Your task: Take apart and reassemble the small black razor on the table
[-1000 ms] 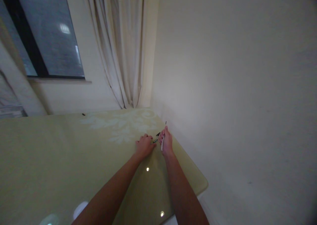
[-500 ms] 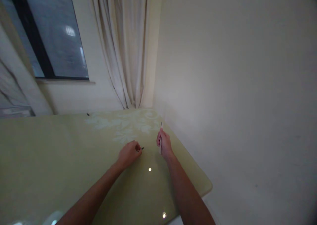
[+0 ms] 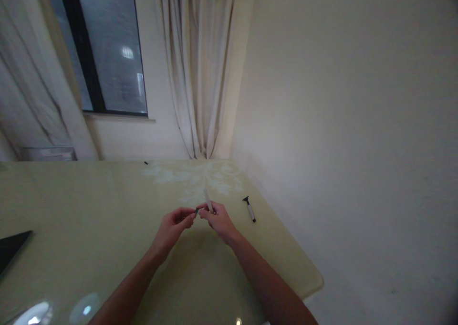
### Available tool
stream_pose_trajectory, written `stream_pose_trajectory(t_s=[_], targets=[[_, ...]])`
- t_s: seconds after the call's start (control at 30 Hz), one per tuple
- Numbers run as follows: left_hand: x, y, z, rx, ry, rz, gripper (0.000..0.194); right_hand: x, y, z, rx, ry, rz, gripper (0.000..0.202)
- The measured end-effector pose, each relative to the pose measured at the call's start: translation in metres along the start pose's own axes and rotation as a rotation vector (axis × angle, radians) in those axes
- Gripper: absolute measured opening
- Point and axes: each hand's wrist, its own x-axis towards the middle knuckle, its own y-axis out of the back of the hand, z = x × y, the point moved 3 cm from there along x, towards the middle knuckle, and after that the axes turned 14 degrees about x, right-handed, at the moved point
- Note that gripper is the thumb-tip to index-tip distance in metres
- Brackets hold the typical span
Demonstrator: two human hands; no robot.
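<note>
Over the pale, glossy desk (image 3: 89, 210), low in the middle of the frame, the left hand (image 3: 171, 227) has its fingers pinched on a small dark piece (image 3: 196, 212). The right hand (image 3: 220, 220), close beside it, has its fingers clamped on a slim white handle (image 3: 207, 197). A black-and-grey razor (image 3: 251, 212) lies right of centre. White floral patterning marks the desk's far end; behind, beige curtains (image 3: 202, 67) flank a dark-framed window (image 3: 110, 43), upper left, and a bare wall (image 3: 339, 124) fills the right.

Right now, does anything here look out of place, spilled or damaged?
Possibly: a tiny dark piece, too small to identify, lies alone at the table's far edge, apart from the left hand and right hand. No spill or damage shows.
</note>
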Motion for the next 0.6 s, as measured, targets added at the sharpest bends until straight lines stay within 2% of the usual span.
stream_pose_trajectory(t_s=[0.1,0.2,0.3,0.43,0.6], targets=[[-0.001,0.002,0.001,0.0,-0.005,-0.012,0.043,0.011,-0.007,-0.002,-0.008,-0.024,-0.028,0.024],[-0.001,0.005,0.001,0.017,-0.006,0.002,0.047,0.015,-0.01,0.003,0.09,-0.039,0.014,0.023],[0.0,0.007,0.0,0.016,-0.018,0.011,0.049,0.01,-0.008,0.01,0.198,-0.072,0.064,0.023],[0.001,0.006,-0.003,0.001,-0.009,0.003,0.049,0.001,-0.002,0.012,0.249,-0.116,0.055,0.026],[-0.001,0.009,-0.005,-0.024,-0.023,0.121,0.051,-0.003,-0.003,0.01,0.211,-0.156,0.036,0.028]])
